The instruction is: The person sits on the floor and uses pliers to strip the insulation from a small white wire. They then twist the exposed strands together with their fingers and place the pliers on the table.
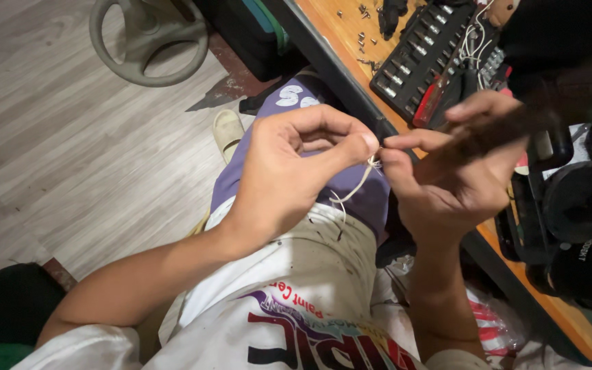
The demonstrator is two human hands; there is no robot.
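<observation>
White string pinched between both grips' fingertips

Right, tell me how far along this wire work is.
Done: loose screws lie out on the orange bench beside the open bit set. In hand: the left hand and right hand pinch thin white wires between fingertips. Left: the wires' lower ends hang free, joined to nothing visible.

A small repair workshop is suggested: an orange-topped bench is strewn with loose screws, a black socket set and a red-handled screwdriver. A detached steering wheel is left on the wood-look floor.
</observation>
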